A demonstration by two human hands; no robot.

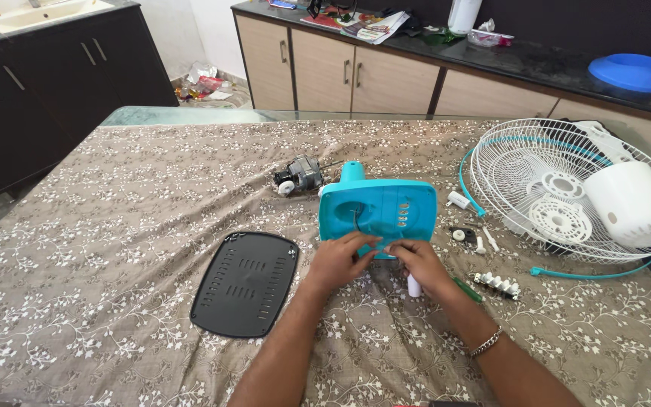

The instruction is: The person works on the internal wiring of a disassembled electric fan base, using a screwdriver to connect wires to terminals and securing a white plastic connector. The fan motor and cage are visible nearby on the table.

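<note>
Head view | left hand, right hand both pinching teal fan base edge

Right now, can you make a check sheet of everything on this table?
Surface: table under a brown flowered cloth.
Job's things: turquoise fan base, tipped up.
Clutter: black plate, motor, wire guard, white cover, switch block, small white parts.
Grippers: left hand and right hand touch the base's lower edge.
Cables: a thin dark wire shows in the base's hole.
Surroundings: counter with blue bowl.
</note>
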